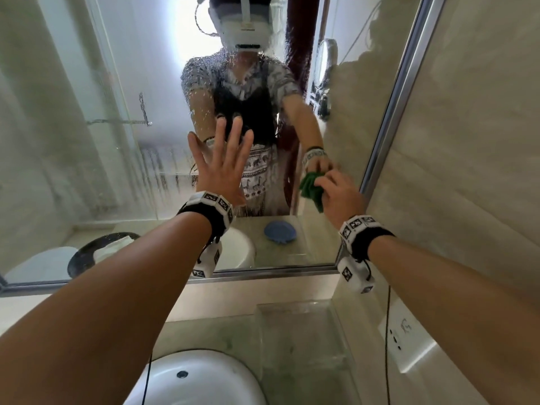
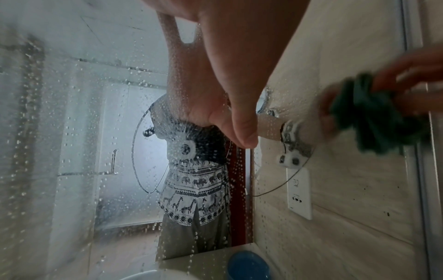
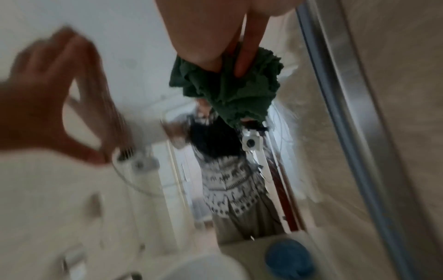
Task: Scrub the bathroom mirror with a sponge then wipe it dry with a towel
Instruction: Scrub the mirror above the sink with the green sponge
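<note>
The bathroom mirror (image 1: 87, 112) is speckled with water drops and streaks on its left and middle. My left hand (image 1: 225, 162) lies flat on the glass with fingers spread and holds nothing; its thumb (image 2: 239, 106) fills the left wrist view. My right hand (image 1: 340, 194) grips a crumpled green towel (image 1: 311, 190) and presses it on the mirror's lower right, close to the metal frame (image 1: 391, 118). The towel (image 3: 230, 89) bunches under my fingers (image 3: 249, 43) in the blurred right wrist view. It also appears as a towel (image 2: 374, 117) at the right of the left wrist view.
A white sink (image 1: 204, 378) sits below my arms, with a clear glass tray (image 1: 301, 331) to its right on the counter. A wall socket (image 1: 400, 337) is on the right wall. A blue round thing (image 1: 280, 232) shows only as a reflection.
</note>
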### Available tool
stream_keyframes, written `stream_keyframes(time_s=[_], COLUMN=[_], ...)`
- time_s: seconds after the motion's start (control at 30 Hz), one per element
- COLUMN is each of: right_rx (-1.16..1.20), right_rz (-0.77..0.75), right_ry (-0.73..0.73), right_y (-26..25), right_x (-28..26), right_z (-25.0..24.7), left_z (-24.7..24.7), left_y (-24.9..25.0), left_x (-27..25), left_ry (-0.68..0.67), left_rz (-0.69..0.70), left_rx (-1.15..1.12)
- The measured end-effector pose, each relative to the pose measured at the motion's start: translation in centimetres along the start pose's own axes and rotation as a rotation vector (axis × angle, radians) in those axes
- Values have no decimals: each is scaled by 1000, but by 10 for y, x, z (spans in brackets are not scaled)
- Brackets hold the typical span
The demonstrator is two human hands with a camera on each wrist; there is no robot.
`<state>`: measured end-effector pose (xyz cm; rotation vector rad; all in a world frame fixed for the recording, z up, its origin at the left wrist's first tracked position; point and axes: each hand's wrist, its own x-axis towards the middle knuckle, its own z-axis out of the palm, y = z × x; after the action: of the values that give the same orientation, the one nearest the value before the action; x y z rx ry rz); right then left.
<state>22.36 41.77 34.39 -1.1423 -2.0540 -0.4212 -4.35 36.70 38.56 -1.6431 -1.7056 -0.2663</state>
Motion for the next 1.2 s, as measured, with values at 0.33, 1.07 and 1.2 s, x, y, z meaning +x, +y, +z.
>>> stream_keyframes(time_s=[0.33, 1.07, 1.2], right_rx=[152, 135, 168], right_rz=[57, 2, 53], right_ry=[284, 282, 355], right_y=[-52, -88, -104], right_x=[76, 70, 91], right_z=[-35, -5, -10], left_z=[0, 28, 29], left_y=[-21, -80, -79], left_x=[-7, -39, -40], left_ry=[158, -8, -5], left_rz=[39, -207, -213], left_rx=[-36, -106, -106])
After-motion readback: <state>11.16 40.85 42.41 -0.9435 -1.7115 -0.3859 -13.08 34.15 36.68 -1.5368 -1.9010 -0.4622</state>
